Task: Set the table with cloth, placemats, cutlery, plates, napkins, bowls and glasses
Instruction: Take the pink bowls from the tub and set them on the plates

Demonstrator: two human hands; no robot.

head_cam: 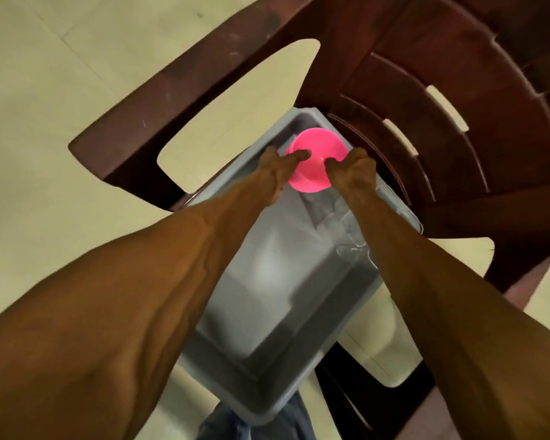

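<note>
- Single head-worn wide-angle view, looks steeply down along both forearms.
- Close range: grey plastic tub fills centre, sitting on dark brown plastic chair.
- Pale floor round the edges; strong fisheye bend.

Near edge of pink bowls hidden behind hands, clear glasses blurred, chair cut off by the edges

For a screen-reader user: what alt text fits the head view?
Both hands, left hand and right hand, grip a pink bowl at the far end of a grey plastic bin resting on a dark red plastic chair; clear glasses lie inside.
</note>
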